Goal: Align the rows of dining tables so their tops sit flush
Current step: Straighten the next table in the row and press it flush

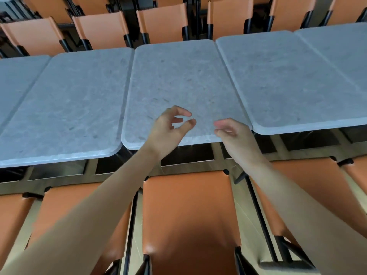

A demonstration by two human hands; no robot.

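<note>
hovering over the near edge of the middle bench (178, 80), my left hand (168, 128) and right hand (232, 133) held nothing, fingers (185, 113) loosely curled. that grey top sat between the left bench (65, 108) and right bench (288, 80), its near edge stepped between theirs, orange chair (188, 215) below.
</note>
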